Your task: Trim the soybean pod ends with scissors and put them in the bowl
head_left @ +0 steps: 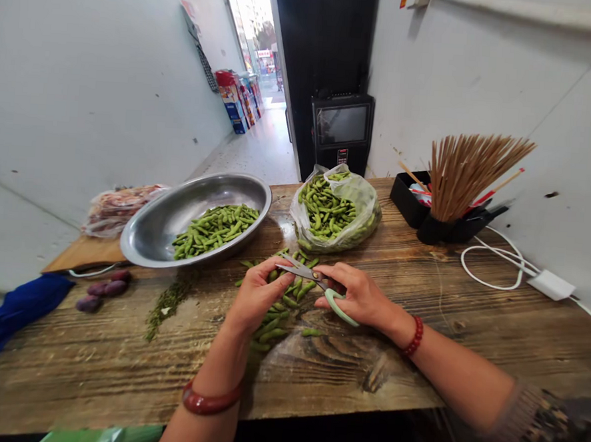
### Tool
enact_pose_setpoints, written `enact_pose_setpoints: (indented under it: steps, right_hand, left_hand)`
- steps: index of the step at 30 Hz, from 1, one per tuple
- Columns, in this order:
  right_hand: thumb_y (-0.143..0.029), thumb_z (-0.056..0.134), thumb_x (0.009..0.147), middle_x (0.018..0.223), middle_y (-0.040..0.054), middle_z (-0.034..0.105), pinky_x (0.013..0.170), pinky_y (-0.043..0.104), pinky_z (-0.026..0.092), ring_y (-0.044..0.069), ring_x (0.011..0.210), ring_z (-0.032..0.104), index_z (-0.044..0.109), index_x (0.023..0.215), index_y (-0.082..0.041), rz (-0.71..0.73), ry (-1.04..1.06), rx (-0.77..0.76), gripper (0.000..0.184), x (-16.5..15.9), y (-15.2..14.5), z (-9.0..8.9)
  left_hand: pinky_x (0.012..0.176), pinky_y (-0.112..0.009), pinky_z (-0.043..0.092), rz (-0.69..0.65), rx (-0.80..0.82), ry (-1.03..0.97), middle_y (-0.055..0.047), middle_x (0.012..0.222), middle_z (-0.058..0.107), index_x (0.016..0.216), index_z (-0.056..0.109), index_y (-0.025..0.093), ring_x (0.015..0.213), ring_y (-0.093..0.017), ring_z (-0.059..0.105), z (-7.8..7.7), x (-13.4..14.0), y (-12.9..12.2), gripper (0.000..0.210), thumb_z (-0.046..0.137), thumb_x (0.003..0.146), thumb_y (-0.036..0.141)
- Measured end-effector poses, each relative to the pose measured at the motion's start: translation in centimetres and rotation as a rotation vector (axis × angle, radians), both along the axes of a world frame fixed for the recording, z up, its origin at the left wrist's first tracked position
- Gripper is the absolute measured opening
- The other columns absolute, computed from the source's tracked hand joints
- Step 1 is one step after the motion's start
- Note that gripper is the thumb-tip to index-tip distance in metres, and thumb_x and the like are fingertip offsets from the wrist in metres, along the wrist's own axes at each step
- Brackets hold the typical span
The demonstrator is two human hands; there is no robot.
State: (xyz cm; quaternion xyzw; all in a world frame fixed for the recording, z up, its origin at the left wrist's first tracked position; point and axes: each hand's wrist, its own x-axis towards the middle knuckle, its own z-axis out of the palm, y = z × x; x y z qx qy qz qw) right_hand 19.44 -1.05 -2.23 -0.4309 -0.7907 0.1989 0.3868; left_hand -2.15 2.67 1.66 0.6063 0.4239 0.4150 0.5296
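At frame centre, the left hand [264, 287] pinches a green pod [273, 273], nearly closed; the right hand [355, 293] curls around scissors [339, 308], parted. The pod should be light, firm, perhaps slippery, best gripped mid-body. Beyond, more pods [326, 213] fill a plastic bag [367, 209].

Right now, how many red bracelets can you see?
2: a dark red bangle on the left wrist and a red beaded bracelet on the right wrist. The right sleeve could hide another.
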Motion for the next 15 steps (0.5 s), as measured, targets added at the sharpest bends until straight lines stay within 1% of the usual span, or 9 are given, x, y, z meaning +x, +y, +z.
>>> enact_pose_setpoints:
  steps: [5,9,15]
  right_hand:
    - [-0.037,0.073,0.077,0.089,0.0041,0.06,0.069,0.027,0.046,0.015,0.075,0.056,0.055,0.126,-0.02,0.002,-0.007,-0.014,0.054,-0.07,-0.09,0.12]
    - [-0.036,0.074,0.076,0.087,0.0031,0.06,0.067,0.026,0.046,0.014,0.072,0.055,0.057,0.124,-0.02,0.015,0.037,-0.019,0.053,-0.2,-0.12,0.18]
    - [-0.036,0.074,0.076,0.083,0.0024,0.061,0.063,0.024,0.044,0.013,0.068,0.054,0.06,0.121,-0.021,0.016,0.04,-0.036,0.05,-0.14,-0.04,0.06]
  left_hand:
    - [0.049,-0.02,0.032,0.003,0.013,0.037,-0.001,0.073,0.063,0.082,0.07,0.017,0.057,-0.01,0.047,-0.05,0.13,0.0,0.017,0.072,0.072,0.031]
    - [0.05,-0.02,0.033,-0.016,0.042,0.04,-0.002,0.075,0.062,0.081,0.07,0.017,0.059,-0.01,0.048,-0.02,0.19,-0.02,0.016,0.071,0.074,0.031]
    - [0.05,-0.02,0.032,-0.017,0.061,0.041,-0.002,0.078,0.063,0.081,0.07,0.017,0.059,-0.01,0.048,-0.07,0.1,0.0,0.014,0.071,0.074,0.03]
